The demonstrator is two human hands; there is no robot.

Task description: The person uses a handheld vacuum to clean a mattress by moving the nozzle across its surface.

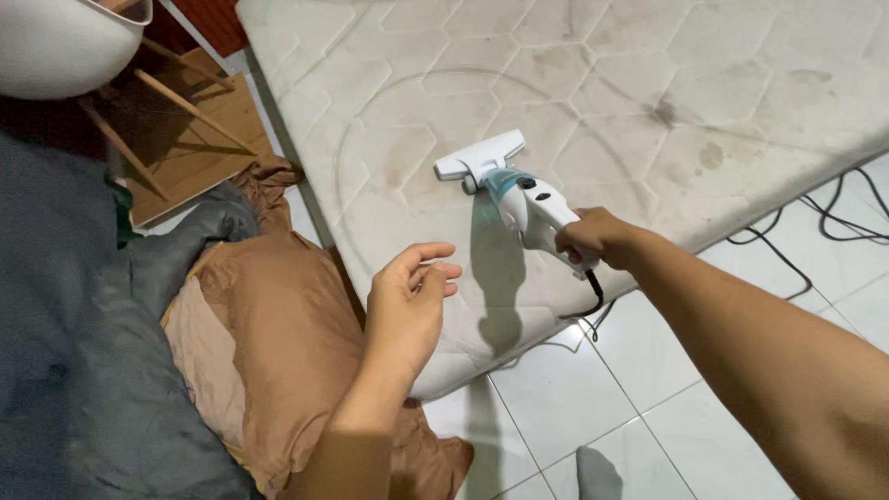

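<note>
My right hand (pixel 593 239) grips the handle of a white handheld vacuum (pixel 519 190) with a translucent teal body. Its flat nozzle rests on a stained, quilted white mattress (pixel 648 102) lying on the floor. A black cord (pixel 591 301) hangs from the vacuum's handle over the mattress edge. My left hand (pixel 407 306) hovers above the mattress's near corner, holding nothing, with the fingers loosely curled and apart.
Brown bedding (pixel 278 343) and a grey blanket (pixel 83 370) are piled at the left. A wooden stand (pixel 194 130) and a white rounded object (pixel 65 42) sit at top left. Black cables (pixel 833 218) trail over the white tiled floor (pixel 574 398) at right.
</note>
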